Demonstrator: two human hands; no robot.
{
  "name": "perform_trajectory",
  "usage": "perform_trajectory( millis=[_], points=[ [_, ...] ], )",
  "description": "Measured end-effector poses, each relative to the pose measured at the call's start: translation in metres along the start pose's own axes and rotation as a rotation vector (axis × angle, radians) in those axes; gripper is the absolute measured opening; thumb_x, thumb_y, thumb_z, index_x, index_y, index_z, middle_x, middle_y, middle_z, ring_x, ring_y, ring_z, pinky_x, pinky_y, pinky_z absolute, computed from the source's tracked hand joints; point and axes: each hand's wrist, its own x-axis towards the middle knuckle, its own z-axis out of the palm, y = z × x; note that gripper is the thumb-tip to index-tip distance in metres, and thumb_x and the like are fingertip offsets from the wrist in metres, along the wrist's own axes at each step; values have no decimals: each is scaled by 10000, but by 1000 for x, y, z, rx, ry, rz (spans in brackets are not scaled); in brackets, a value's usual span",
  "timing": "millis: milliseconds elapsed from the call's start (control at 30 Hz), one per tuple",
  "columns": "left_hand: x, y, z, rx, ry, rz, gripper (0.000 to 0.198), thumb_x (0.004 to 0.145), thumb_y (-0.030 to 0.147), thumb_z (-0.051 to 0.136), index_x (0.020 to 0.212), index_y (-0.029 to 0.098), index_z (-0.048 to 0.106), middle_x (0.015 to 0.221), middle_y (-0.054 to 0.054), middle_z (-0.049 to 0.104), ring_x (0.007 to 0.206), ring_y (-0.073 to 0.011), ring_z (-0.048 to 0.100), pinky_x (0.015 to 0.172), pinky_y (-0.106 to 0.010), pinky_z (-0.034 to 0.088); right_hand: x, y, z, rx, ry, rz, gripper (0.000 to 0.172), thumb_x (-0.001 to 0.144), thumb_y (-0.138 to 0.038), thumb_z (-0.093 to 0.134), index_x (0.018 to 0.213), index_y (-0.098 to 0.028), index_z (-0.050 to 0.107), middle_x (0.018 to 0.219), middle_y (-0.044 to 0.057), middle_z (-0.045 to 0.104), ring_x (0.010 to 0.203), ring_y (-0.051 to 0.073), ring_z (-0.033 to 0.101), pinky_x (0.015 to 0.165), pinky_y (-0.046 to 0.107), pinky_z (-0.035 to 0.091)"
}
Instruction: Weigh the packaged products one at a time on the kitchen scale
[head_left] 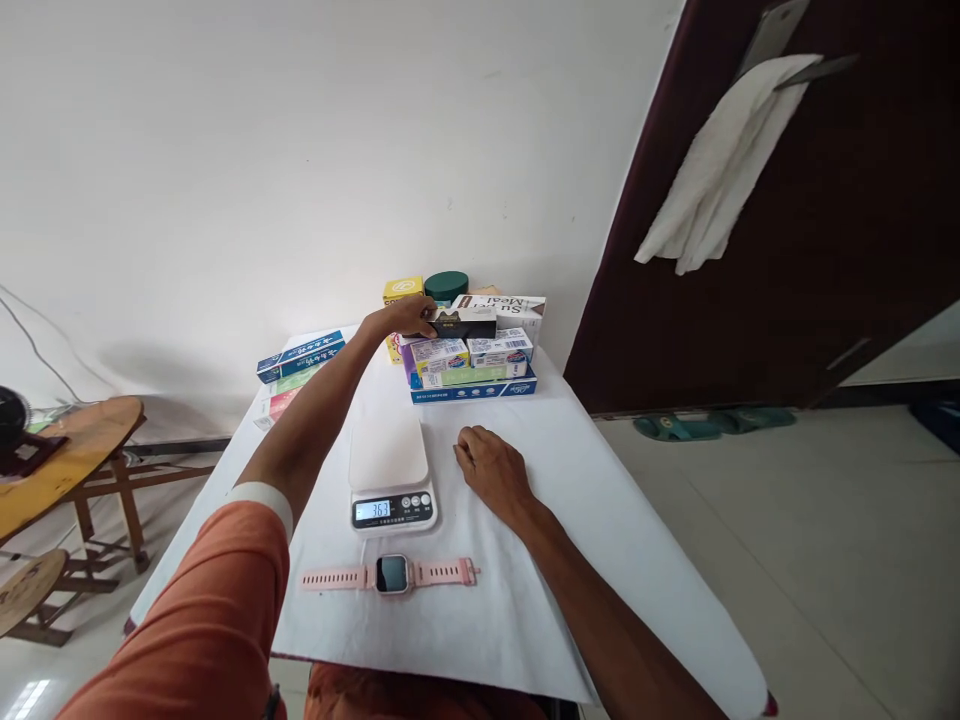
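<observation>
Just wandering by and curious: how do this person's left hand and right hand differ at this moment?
The left hand is stretched out to the far stack of boxes, while the right hand lies nearer, beside the scale. The left hand grips the end of the black box on top; the right hand holds nothing. The left hand's fingers are curled; the right hand rests palm down. Both are over the white table cover.

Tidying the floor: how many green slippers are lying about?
2: one green slipper at the foot of the door near the table, the second slipper just right of it. Others may be hidden.
</observation>
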Motion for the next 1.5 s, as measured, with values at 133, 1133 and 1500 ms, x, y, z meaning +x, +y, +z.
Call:
perform_trajectory(
  millis=[133,1133,1500],
  points=[
    [-15,-2,-4,-40,60,28,232,773,305,700,938,205,570,1000,-35,649,930,-215,582,802,-314,438,0,-1,-2,-1,-22,12,185,992,-171,480,835,-234,556,894,51,699,806,189,621,683,308,358],
    [-266,-6,95,-136,113,-113,324,935,382,699,1194,212,605,1168,-105,663,1106,-304,603,957,-463,467,-1,-2,-7,100,-44,42,172,953,-269,494,789,-237,530,824,47,676,715,187,580,655,319,356],
    [-263,4,86,-90,108,-102,616,915,423,773,1428,194,520,1405,-155,595,1314,-328,544,1088,-476,413,-3,4,-2,141,4,-5,175,915,-333,505,766,-241,514,785,37,672,663,182,571,606,301,340]
  ],
)
